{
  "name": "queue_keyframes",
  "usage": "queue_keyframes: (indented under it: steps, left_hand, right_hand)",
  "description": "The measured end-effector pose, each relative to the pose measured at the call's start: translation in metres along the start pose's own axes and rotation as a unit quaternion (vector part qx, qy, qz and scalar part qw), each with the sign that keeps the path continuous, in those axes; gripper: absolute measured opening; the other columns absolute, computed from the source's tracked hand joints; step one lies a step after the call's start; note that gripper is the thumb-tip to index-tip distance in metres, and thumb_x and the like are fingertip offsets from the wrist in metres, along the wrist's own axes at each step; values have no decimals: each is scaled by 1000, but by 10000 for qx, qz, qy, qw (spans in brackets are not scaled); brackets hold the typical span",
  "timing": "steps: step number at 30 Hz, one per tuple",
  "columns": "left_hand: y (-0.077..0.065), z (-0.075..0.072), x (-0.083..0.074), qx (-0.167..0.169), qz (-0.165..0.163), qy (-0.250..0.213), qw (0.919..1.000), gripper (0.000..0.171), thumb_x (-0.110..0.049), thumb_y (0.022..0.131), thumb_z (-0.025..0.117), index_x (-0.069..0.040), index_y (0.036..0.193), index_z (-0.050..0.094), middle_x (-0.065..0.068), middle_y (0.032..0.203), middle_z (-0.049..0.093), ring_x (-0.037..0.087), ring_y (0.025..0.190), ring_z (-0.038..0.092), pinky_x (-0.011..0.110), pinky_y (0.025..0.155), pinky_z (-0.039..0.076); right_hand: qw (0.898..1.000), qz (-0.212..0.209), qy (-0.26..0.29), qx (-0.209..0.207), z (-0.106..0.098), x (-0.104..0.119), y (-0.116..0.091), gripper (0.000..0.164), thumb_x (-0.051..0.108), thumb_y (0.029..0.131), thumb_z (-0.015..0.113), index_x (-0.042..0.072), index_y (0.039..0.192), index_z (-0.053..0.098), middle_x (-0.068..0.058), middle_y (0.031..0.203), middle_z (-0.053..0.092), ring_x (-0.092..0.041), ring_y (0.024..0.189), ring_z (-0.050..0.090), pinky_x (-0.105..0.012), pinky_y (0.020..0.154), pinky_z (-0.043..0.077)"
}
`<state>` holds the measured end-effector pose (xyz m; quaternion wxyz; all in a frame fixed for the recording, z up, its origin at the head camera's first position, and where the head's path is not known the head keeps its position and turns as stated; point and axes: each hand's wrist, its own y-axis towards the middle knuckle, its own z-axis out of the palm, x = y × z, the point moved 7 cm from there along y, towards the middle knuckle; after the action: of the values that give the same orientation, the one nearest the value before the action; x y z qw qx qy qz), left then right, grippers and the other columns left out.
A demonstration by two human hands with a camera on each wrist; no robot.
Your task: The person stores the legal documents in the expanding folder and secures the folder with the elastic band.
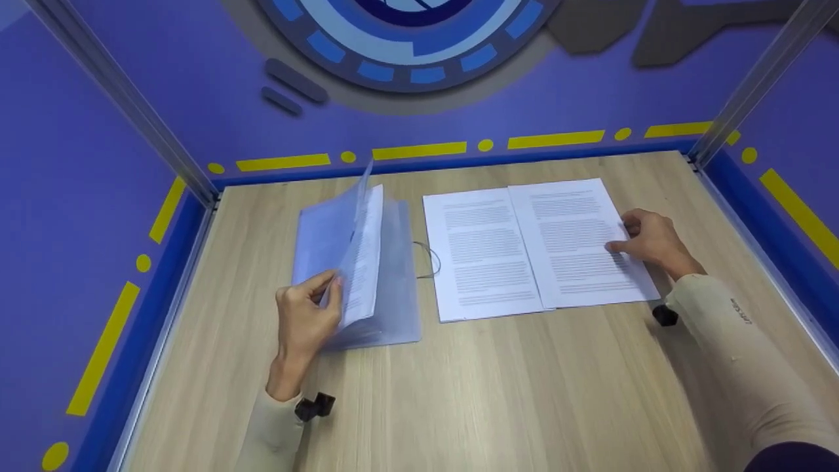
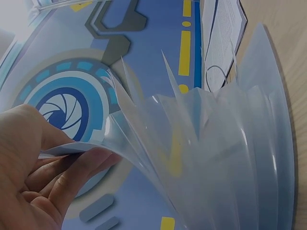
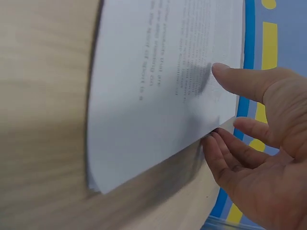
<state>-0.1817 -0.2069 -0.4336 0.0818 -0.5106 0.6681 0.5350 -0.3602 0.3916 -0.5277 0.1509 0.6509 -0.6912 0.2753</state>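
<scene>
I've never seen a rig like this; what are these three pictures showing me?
There is no robot here, just a person's bare hands. The wide picture comes from a head-worn camera looking forward and down; the two closer ones come from a camera on each wrist.

On the light wood-grain table lies a clear, bluish plastic folder, opened, with printed paper inside. The left hand pinches a raised part of it. Beside it, two rectangular white printed pages lie side by side, with a thin grey loop between them and the folder. The right hand is at the right-hand page's outer edge, thumb over the print.
</scene>
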Motion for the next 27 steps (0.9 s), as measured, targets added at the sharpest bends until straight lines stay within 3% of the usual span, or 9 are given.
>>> queue_keyframes:
  steps: [5, 7, 10, 14, 19, 27]
  left_hand:
    - [-1, 1, 1, 34, 11, 36, 10000, 16, 10, 88, 74, 14, 103, 79, 25, 91, 79, 35, 80, 80, 36, 69, 64]
    - [-1, 1, 1, 26, 28, 64, 10000, 16, 10, 88, 75, 14, 103, 79, 25, 91, 79, 35, 80, 80, 41, 69, 64]
    - [-1, 0, 1, 9, 38, 67, 10000, 16, 10, 87, 75, 13, 103, 80, 25, 92, 79, 34, 82, 80, 28, 72, 63]
    - [-1, 1, 1, 0, 41, 18, 10000, 17, 10, 86, 76, 13, 102, 80, 24, 93, 79, 32, 85, 80, 9, 78, 53]
    - [-1, 1, 0, 29, 9, -57, 10000, 17, 11, 86, 76, 13, 103, 79, 25, 94, 79, 33, 87, 80, 7, 79, 52]
    - [1, -2, -1, -49, 29, -30, 10000, 17, 12, 85, 76, 13, 102, 80, 24, 93, 80, 33, 86, 80, 8, 78, 52]
  right_hand:
    - [9997, -119, -42, -209, -1, -1, 0, 66, 17, 90, 87, -12, 139, 54, -38, 133, 60, -49, 118, 59, -63, 103, 47]
    - [9996, -104, -9, -255, -1, -1, 1, 66, 17, 89, 87, -12, 138, 55, -38, 131, 61, -49, 117, 60, -62, 102, 47]
    - [9997, 6, 43, -243, -1, 0, 1, 68, 16, 88, 87, -13, 139, 53, -38, 132, 60, -50, 118, 60, -62, 103, 47]
    - [9993, 362, 121, -27, 2, -1, 0, 76, 15, 90, 86, -15, 147, 44, -40, 140, 54, -52, 122, 57, -65, 107, 46]
    - [9972, 727, 44, 165, 3, -2, -2, 81, 15, 92, 85, -17, 150, 37, -43, 146, 48, -52, 121, 55, -67, 108, 45]
    - [9961, 855, -82, 183, -1, 2, -1, 75, 19, 91, 85, -19, 143, 45, -41, 140, 50, -49, 114, 55, -64, 104, 48]
